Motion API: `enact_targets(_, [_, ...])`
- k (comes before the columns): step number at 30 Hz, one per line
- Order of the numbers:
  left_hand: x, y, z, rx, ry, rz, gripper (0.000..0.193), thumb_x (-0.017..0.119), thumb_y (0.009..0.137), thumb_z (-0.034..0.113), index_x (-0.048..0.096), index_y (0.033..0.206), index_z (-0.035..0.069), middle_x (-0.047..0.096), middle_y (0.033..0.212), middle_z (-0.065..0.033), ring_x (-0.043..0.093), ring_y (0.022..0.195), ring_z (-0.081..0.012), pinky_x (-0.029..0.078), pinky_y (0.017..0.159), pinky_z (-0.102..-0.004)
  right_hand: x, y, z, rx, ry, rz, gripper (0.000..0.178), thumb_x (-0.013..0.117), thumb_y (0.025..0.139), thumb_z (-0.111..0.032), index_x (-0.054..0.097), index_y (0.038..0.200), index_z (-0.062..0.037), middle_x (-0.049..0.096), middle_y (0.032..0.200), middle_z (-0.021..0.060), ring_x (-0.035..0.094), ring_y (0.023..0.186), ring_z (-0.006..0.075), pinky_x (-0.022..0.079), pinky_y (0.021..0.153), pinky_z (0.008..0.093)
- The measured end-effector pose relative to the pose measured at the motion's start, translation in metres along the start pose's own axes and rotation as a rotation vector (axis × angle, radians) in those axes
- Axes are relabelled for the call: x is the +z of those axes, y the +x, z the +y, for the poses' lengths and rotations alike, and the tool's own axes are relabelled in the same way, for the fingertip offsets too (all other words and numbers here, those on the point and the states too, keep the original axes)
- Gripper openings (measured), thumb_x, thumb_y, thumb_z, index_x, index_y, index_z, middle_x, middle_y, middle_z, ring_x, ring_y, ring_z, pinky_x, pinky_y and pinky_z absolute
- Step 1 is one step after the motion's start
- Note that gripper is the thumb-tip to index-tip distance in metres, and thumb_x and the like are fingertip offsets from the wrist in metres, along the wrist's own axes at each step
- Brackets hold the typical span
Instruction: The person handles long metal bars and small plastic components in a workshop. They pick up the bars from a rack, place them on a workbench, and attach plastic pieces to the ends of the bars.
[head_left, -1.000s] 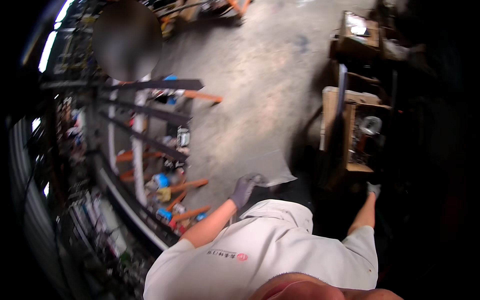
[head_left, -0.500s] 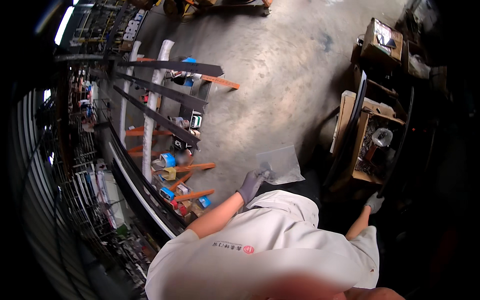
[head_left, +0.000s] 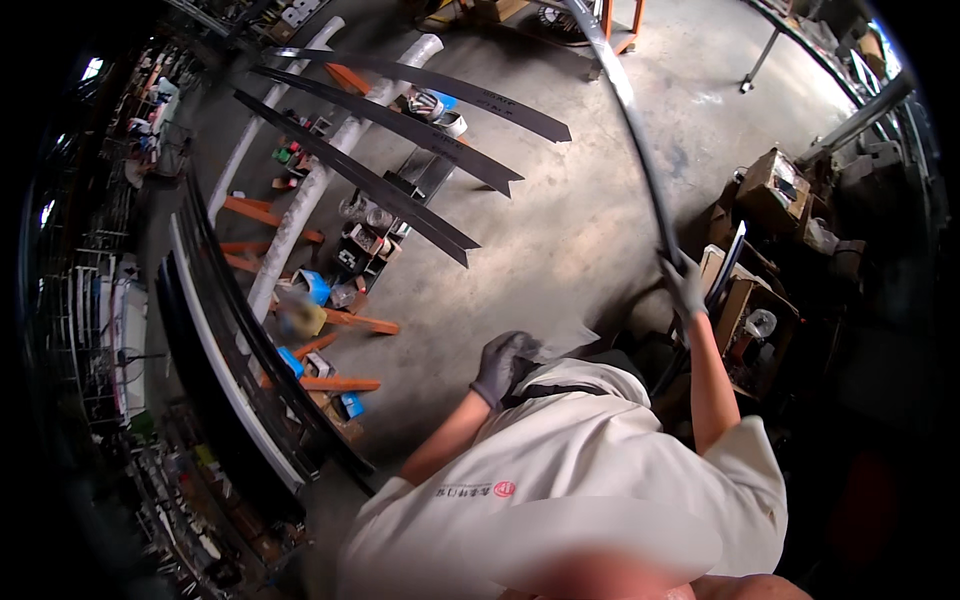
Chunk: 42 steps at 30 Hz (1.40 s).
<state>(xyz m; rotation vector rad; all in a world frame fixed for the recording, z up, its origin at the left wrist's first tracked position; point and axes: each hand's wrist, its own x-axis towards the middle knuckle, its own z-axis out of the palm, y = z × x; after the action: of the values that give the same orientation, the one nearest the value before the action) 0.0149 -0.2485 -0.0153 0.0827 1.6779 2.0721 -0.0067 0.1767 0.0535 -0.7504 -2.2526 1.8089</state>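
My left hand [head_left: 503,366], in a grey glove, is closed on a clear plastic bag [head_left: 566,342] near my waist. The bag is seen nearly edge-on, and its contents cannot be made out. To the right, my gloved right hand [head_left: 684,288] is wrapped round the near end of a long, dark metal profile [head_left: 637,130]. This profile slants away over the floor and runs out of the top of the picture. Three other dark profiles [head_left: 430,136] with notched ends lie across white-wrapped rails [head_left: 318,165] at the left.
Orange stand legs [head_left: 355,322] jut out below the rails, among small boxes and tins. Long black and white profiles [head_left: 228,355] lie at my left. At my right are an open carton [head_left: 765,320] and, farther off, another box [head_left: 772,190]. Orange-framed equipment [head_left: 622,25] stands at the back.
My right hand has come up and forward from the dark area at lower right, and the long profile now extends ahead of it. The bag has tipped nearly edge-on. My view has shifted.
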Motion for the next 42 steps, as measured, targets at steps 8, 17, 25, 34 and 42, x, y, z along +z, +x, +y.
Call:
enact_targets(8, [-0.128,-0.07,0.101,-0.043,-0.085,0.358,0.021,0.06,0.105,0.017,0.07,0.11,-0.001,0.074,0.107,-0.0138,0.072,0.1,-0.0231,0.06,0.092,-0.0404,0.254,0.051,-0.163,-0.065,-0.026,-0.573,0.027,0.074,0.097,-0.025,0.06,0.109,-0.0038,0.059,0.073,0.0025,0.054,0.055,0.0096,0.044,0.047,0.0275])
enact_targets(17, [-0.235,-0.046,0.12,0.029,-0.578,0.604,0.023,0.055,0.107,0.019,0.068,0.109,0.0,0.071,0.105,-0.0108,0.071,0.099,-0.0247,0.058,0.091,-0.0407,0.445,0.109,-0.19,-0.102,-0.29,-0.683,0.022,0.078,0.089,-0.015,0.066,0.103,-0.0014,0.068,0.076,0.0054,0.065,0.06,0.0115,0.051,0.049,0.0269])
enact_targets(25, [-0.332,0.005,0.181,0.254,0.886,0.543,0.031,0.046,0.109,0.018,0.068,0.101,-0.002,0.071,0.097,-0.0151,0.071,0.091,-0.0267,0.056,0.081,-0.0387,0.597,0.178,-0.142,-0.478,-0.499,-0.597,0.035,0.079,0.084,-0.031,0.072,0.1,-0.0016,0.074,0.09,0.0208,0.073,0.081,0.0376,0.057,0.077,0.0443])
enact_targets(34, [-0.428,0.114,0.232,-0.018,-0.461,0.529,0.026,0.054,0.108,0.021,0.064,0.118,0.0,0.07,0.114,-0.0088,0.07,0.102,-0.0225,0.058,0.093,-0.0386,0.639,0.193,-0.15,-0.313,-0.715,-0.546,0.031,0.074,0.086,-0.034,0.074,0.105,-0.009,0.075,0.094,0.0203,0.072,0.089,0.0416,0.058,0.079,0.0485])
enact_targets(42, [-0.573,0.245,0.312,-0.243,-0.556,0.325,0.025,0.06,0.106,0.027,0.067,0.119,0.007,0.072,0.111,-0.005,0.07,0.106,-0.0183,0.057,0.093,-0.0366,0.643,0.17,-0.167,-0.241,-0.998,-0.489,0.031,0.066,0.089,-0.042,0.07,0.094,-0.0109,0.073,0.088,0.0217,0.071,0.082,0.0424,0.056,0.074,0.0528])
